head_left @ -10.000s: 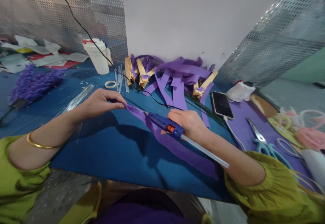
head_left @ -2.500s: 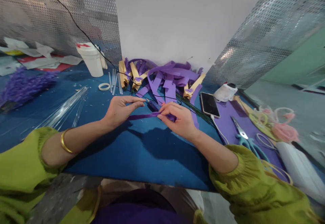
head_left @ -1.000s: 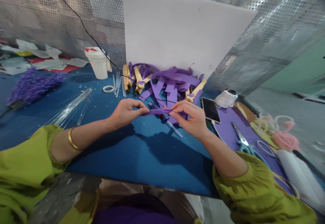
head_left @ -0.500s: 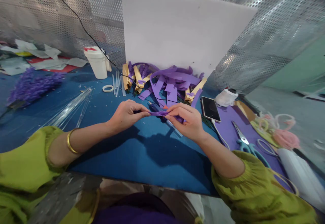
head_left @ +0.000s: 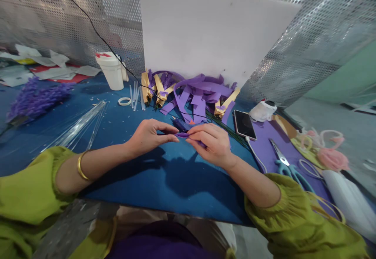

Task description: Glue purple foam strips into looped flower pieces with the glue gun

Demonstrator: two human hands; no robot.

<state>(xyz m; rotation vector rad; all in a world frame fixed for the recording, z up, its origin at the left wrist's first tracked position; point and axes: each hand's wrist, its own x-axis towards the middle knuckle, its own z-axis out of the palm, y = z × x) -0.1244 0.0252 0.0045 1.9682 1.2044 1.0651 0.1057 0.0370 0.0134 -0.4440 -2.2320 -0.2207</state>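
I see both hands pinching one folded purple strip (head_left: 182, 135) between them — my left hand (head_left: 149, 136) nips its left end with thumb and fingertips, my right hand (head_left: 209, 143) closes over the rest. The strip sits just above the blue mat (head_left: 141, 176), near the table's middle. Behind it lies a heap of purple strips (head_left: 199, 92). A blue glue gun (head_left: 180, 124) rests just beyond the fingers — a phone (head_left: 244, 124) lies to the right, scissors (head_left: 283, 163) nearer still.
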